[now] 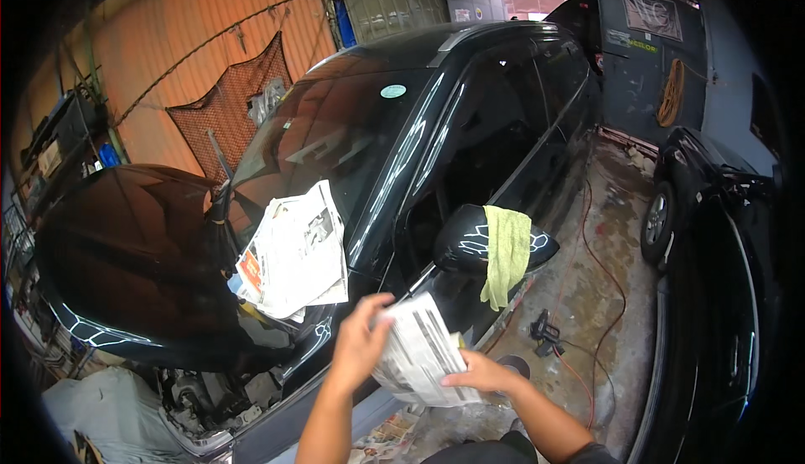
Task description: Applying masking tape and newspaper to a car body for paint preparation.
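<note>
A folded sheet of newspaper (422,352) is held in front of me, beside the black car's front fender. My right hand (481,373) grips its lower right side, thumb on top and fingers hidden behind. At the upper left edge, my left hand (361,341) pinches the paper; that spot is slightly blurred. A small yellowish item (458,340) peeks out behind the sheet, just above my right hand; its kind is unclear. More newspaper sheets (302,253) lie over the base of the windshield (339,124). A yellow-green cloth (507,253) drapes over the side mirror (459,237).
The car's hood (126,262) is raised, with engine parts (217,398) exposed below. Another dark car (704,313) stands at right. Between them, a red hose (607,275) and a black tool (546,333) with a cord lie on the wet concrete floor (566,294).
</note>
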Demonstrator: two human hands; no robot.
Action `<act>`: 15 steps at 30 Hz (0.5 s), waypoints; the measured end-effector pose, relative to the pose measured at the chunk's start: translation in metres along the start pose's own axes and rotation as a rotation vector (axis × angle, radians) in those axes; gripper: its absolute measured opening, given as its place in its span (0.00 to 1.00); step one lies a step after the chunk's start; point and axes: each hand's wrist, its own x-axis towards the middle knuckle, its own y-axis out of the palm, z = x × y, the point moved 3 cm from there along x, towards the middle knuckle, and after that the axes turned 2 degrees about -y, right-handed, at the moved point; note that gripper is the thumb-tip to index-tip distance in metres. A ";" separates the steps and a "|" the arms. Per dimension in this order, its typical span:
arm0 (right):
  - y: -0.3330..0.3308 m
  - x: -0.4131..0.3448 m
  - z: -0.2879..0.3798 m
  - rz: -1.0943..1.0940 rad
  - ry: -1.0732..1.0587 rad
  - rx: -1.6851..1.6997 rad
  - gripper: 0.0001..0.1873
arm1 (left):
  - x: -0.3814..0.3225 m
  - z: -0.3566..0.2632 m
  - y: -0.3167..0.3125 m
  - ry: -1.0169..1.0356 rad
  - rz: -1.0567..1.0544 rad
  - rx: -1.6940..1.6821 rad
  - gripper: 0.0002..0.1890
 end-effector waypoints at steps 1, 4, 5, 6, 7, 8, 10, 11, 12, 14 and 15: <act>0.002 0.005 -0.012 0.005 -0.008 0.000 0.25 | 0.017 0.008 -0.009 -0.032 -0.069 -0.011 0.16; 0.014 0.027 -0.042 -0.104 0.187 0.286 0.17 | 0.069 0.048 -0.034 0.081 -0.281 0.092 0.15; 0.015 0.037 -0.047 -0.106 0.183 0.283 0.17 | 0.087 0.059 -0.036 0.016 -0.312 0.205 0.14; 0.010 0.046 -0.055 -0.198 0.203 0.341 0.16 | 0.101 0.067 -0.032 -0.044 -0.336 0.315 0.14; 0.010 0.058 -0.058 -0.272 0.217 0.400 0.16 | 0.107 0.072 -0.033 -0.038 -0.344 0.321 0.14; 0.011 0.069 -0.059 -0.298 0.233 0.412 0.14 | 0.111 0.074 -0.033 0.059 -0.374 0.573 0.14; 0.008 0.086 -0.069 -0.299 0.240 0.422 0.15 | 0.115 0.073 -0.023 0.260 -0.445 0.913 0.15; 0.006 0.090 -0.073 -0.298 0.254 0.432 0.15 | 0.115 0.074 -0.016 0.270 -0.443 0.912 0.15; 0.007 0.094 -0.072 -0.300 0.250 0.434 0.15 | 0.111 0.069 -0.006 0.401 -0.511 1.017 0.16; 0.012 0.100 -0.068 -0.275 0.294 0.436 0.14 | 0.104 0.070 0.014 0.519 -0.477 1.063 0.14; 0.014 0.102 -0.067 -0.274 0.291 0.437 0.14 | 0.100 0.071 0.024 0.466 -0.369 1.056 0.15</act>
